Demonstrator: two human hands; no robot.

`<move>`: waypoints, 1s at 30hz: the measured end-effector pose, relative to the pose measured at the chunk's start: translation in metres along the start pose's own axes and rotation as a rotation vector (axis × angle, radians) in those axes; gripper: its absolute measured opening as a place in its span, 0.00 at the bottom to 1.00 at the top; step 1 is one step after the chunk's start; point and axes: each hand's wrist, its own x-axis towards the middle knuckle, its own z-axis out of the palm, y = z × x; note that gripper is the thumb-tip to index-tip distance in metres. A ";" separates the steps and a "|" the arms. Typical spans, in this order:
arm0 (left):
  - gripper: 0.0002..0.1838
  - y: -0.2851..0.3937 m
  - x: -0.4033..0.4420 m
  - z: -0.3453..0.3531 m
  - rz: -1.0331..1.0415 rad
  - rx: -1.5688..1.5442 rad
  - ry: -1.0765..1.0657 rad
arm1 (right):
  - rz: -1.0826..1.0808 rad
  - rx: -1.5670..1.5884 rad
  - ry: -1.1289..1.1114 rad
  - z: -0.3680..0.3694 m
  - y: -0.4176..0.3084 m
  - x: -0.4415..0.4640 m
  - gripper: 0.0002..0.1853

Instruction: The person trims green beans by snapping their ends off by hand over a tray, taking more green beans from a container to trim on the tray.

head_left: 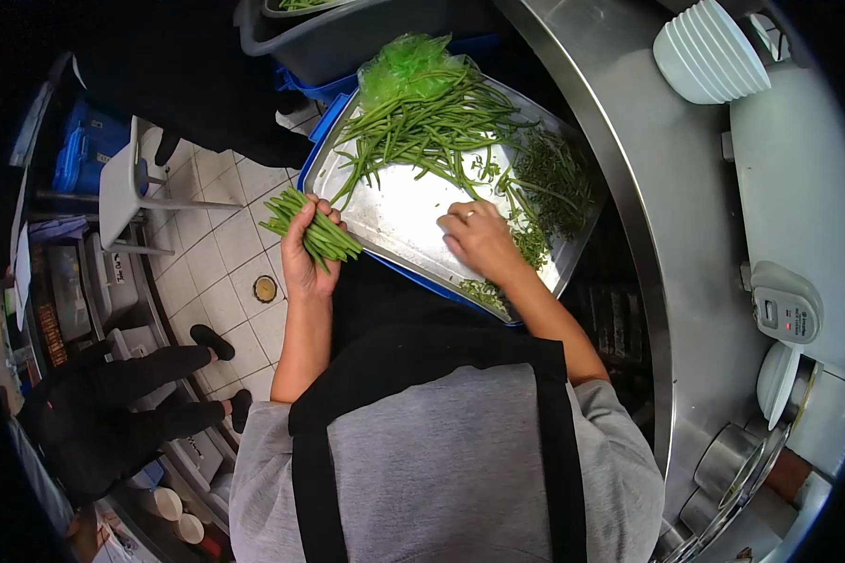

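Observation:
My left hand [310,249] is closed around a bundle of green beans [296,218], held just outside the near left edge of a metal tray [399,214]. Inside the tray lies a loose heap of long green beans [422,131], with a green plastic bag [408,70] at its far end. My right hand [483,242] hovers over or rests on the tray, fingers bent inward; whatever they hold, if anything, is hidden. Beside it are small trimmed bean ends [532,242]. A darker pile of thin trimmings [554,178] fills the tray's right side.
A steel counter [629,122] curves along the right, bearing stacked white bowls [709,52] and a white kitchen scale [787,305]. Grey bins [347,42] stand beyond the tray. On the left are a white stool [127,188] and another person's legs [150,375] on the tiled floor.

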 end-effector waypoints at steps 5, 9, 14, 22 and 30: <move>0.08 0.003 -0.001 -0.015 -0.019 0.007 -0.003 | 0.085 -0.116 -0.007 -0.003 0.023 -0.026 0.03; 0.08 0.001 0.002 -0.027 -0.032 0.047 0.024 | 0.309 -0.217 -0.020 -0.032 0.042 -0.039 0.01; 0.09 -0.006 0.001 -0.020 -0.080 0.037 0.003 | 0.242 -0.225 0.169 -0.015 0.039 0.004 0.08; 0.09 -0.006 -0.004 -0.015 -0.050 0.058 0.005 | 0.269 -0.207 0.014 0.031 0.007 0.021 0.06; 0.09 -0.008 -0.005 -0.017 -0.077 0.104 0.006 | 0.253 0.227 -0.110 0.006 -0.034 -0.005 0.07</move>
